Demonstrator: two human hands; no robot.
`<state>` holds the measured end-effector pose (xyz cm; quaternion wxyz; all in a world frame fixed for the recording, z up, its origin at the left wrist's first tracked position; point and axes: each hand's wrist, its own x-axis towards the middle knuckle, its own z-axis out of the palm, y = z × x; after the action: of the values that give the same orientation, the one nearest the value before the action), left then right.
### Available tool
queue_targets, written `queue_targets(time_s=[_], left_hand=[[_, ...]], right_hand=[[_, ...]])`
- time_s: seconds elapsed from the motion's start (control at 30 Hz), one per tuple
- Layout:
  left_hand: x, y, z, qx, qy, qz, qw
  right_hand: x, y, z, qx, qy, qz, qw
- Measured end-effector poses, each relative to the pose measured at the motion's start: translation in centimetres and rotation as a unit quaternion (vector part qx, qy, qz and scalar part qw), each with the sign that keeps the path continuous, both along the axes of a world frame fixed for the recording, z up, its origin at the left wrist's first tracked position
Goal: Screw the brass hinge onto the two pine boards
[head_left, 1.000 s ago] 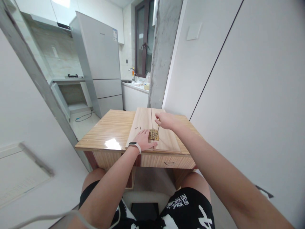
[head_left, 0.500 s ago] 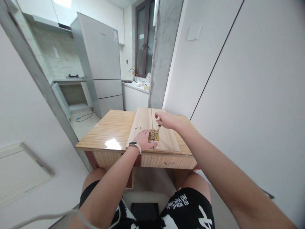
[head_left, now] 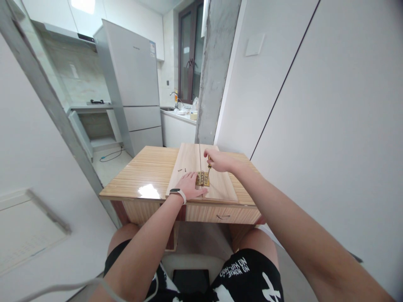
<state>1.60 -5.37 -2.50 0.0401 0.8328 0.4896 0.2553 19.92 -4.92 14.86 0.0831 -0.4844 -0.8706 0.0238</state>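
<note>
A brass hinge lies unfolded across the seam between two pale wooden boards. My left hand, with a white-strapped band on its wrist, rests flat with fingers spread on the boards, touching the hinge's left side. In my right hand is a screwdriver, gripped by its handle from above. Its shaft points down to the hinge's right leaf; the tip is too small to make out. Two small screws lie on the left board, beyond my left hand.
The boards sit on a glossy wood-grain desk with a drawer in front. A white wall stands close on the right. Beyond are a fridge and a sink counter. A pale cable crosses at lower left.
The view has shifted slightly. My right hand's grip on the screwdriver looks slightly turned, and the shaft stands a little more upright. My left hand stays in place.
</note>
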Motion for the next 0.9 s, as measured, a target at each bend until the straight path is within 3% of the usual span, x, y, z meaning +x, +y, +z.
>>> queue_targets(time_s=[0.27,0.5,0.6,0.73,0.9], left_hand=[[0.0,0.0,0.0,0.002,-0.001,0.001,1.0],[0.1,0.1,-0.2,0.006,0.0,0.002,1.0],[0.1,0.1,-0.2,0.007,-0.002,0.0,1.0],[0.0,0.2,-0.2,0.006,-0.004,0.002,1.0],[-0.1,0.2,-0.3,0.009,-0.004,-0.002,1.0]], right_hand=[[-0.5,0.3,-0.1,0.065,-0.056,0.004,0.996],[-1.0,0.6,-0.9,0.107,-0.111,-0.065,0.986],[-1.0,0.7,-1.0,0.088,-0.068,-0.041,0.993],[-1.0,0.4,-0.4,0.011,-0.013,0.01,1.0],[-0.8,-0.2,0.1,-0.027,-0.001,0.008,1.0]])
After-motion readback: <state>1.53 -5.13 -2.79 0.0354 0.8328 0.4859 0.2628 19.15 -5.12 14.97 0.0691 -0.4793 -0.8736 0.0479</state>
